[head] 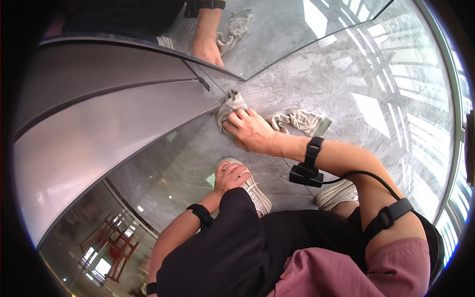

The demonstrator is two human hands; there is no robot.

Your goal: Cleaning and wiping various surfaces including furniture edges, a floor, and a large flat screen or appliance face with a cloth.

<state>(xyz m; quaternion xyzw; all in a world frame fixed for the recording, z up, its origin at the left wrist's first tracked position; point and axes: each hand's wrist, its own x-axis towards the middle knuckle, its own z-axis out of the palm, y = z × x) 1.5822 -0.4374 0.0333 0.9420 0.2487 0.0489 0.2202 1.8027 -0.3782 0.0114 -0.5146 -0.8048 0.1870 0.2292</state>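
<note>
My right hand [252, 130] presses a crumpled grey-beige cloth [232, 105] onto the grey floor, close to the corner of a smooth metallic panel [122, 115]. Its fingers are curled over the cloth. A second wrinkled cloth [298, 120] with a green edge lies on the floor just beyond my right wrist. My left hand [231, 176] rests on the toe of my light-coloured laced shoe [256, 193], fingers spread and holding nothing. A pale green piece [210, 180] shows beside that shoe; what it is I cannot tell.
A reflective glass panel [282, 33] stands at the top, mirroring my arm and the cloth. Below the metallic panel, a dark glossy surface [130, 200] reflects wooden furniture. My other shoe [336, 195] is on the floor at the right. A framed window edge [451, 111] curves along the far right.
</note>
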